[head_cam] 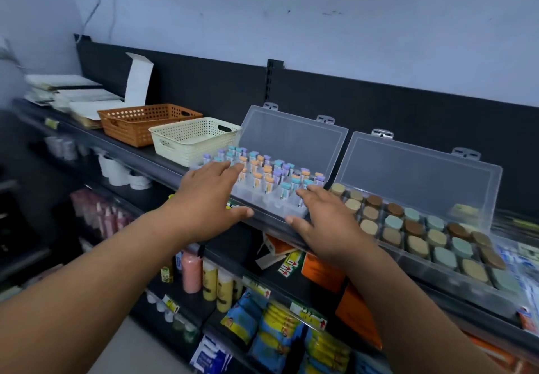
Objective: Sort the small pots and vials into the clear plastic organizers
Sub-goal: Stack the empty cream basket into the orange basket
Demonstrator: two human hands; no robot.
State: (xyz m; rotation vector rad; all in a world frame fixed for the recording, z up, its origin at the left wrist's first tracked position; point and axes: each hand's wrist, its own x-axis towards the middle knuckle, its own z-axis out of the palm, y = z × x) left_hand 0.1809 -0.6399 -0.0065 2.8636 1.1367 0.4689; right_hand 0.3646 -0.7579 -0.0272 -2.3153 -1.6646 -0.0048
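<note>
Vials [264, 174] with lilac, teal and orange caps stand upright in the compartments of the left clear organizer [271, 206], at the shelf's front edge, lid up. The pots [414, 228], tan, brown and pale green, fill the right organizer [408, 260] just beside it, lid also up.

I see no loose pots or vials, so I judge the sorting near done. Lids not yet shut.

My left hand [210, 195] is at the vial organizer's left end and my right hand [326, 219] at its right front corner. Both grips are spread and hold nothing. Whether the fingers touch the caps, I cannot tell.

Along the shelf [140, 152] toward its left end: cream basket [192, 140], orange basket [145, 123], stacked papers [67, 91]. Dark back panel [204, 82], pale wall [291, 9] above. Lower shelves carry bottles [215, 283] and packets [280, 330].
</note>
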